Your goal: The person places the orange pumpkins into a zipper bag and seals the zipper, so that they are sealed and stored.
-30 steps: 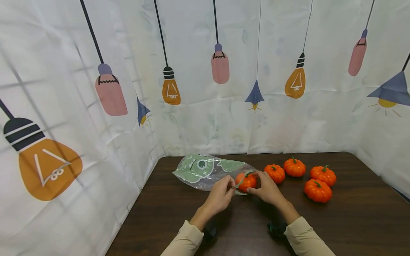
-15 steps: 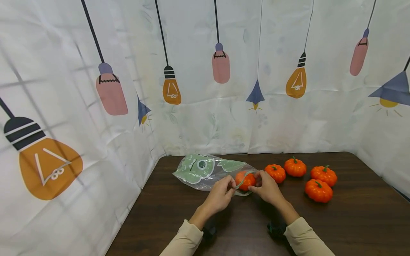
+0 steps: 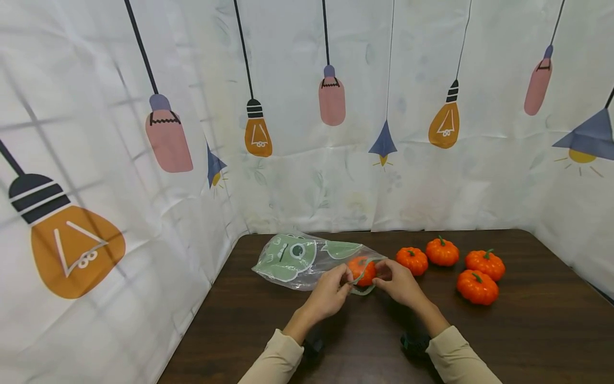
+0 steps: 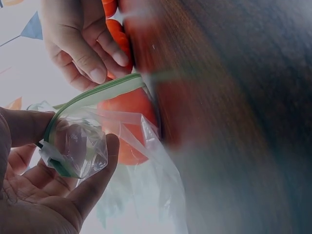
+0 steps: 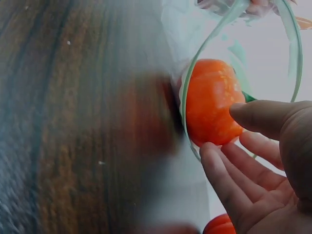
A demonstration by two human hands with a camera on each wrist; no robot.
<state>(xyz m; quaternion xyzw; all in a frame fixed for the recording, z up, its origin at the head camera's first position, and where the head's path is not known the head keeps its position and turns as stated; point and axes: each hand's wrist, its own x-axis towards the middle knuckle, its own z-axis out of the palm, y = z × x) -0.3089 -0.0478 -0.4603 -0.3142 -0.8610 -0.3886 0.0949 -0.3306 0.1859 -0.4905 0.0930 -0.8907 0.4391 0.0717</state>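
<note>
The step in hand looks like bagging; one pumpkin point(image 3: 362, 271) sits just inside the mouth of a clear bag point(image 3: 292, 255), which stretches toward the far left corner of the table point(image 3: 230, 325); the left hand point(image 3: 328, 290) pinches the bag's rim point(image 4: 95, 91); the right hand point(image 3: 400, 284) has its fingers spread at that pumpkin, contact uncertain; the next move seems to call for nudging it deeper. Four more pumpkins point(image 3: 477, 288) lie toward the far right corner; the tabletop is dark wood, with lamp-printed white cloth point(image 3: 297, 186) around it.
</note>
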